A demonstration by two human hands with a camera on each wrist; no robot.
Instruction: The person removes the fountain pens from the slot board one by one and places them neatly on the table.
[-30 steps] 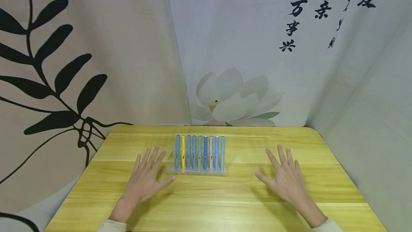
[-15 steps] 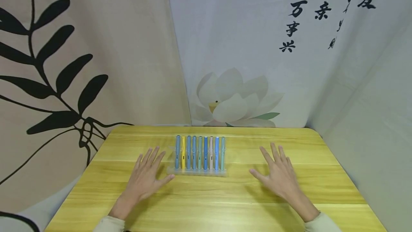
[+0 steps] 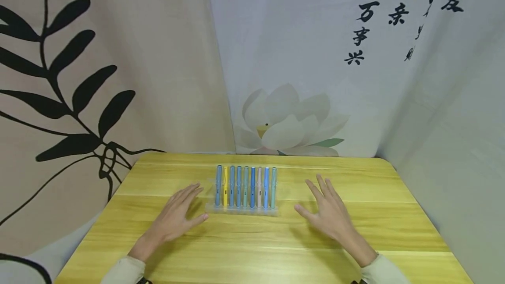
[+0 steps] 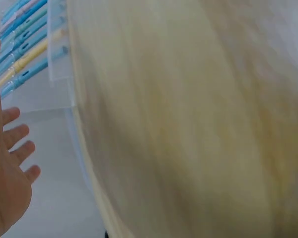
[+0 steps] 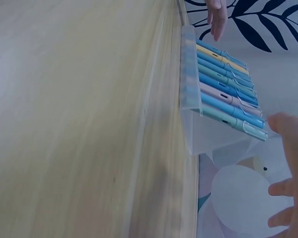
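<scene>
Pens [image 3: 253, 187]: nine, set side by side in the clear rack [image 3: 242, 211], which sits on the wooden counter [image 3: 244, 253]. Order along the rack, left to right as the person faces it: blue, yellow, blue, blue, green, darker blue, pale pink, light blue, green. Clips are at the upper ends; the lower ends meet the rack's base.

Left hand [image 3: 173, 217]: positioned left of the rack, thumb tip near its front corner. Fingers are released, extended and close together; the thumb is spread toward the rack. A small gap separates this hand from the rack.

Right hand [image 3: 330, 216]: positioned right of the rack, farther from it than the left hand. Fingers are released and fanned out; the thumb points at the rack across a strip of counter.

Both hands are held above the counter, backs visible to me, shadows falling on the wood. The forearms come in from the near side of the rack, in pale sleeves [image 3: 124, 271].

Behind the rack hangs a pale cloth [image 3: 284, 34] bearing a lotus print [image 3: 292, 122]; black lettering [image 3: 367, 11] runs higher up, to the rack's right. A black leaf print [image 3: 75, 143] occupies the area to the rack's left rear.
</scene>
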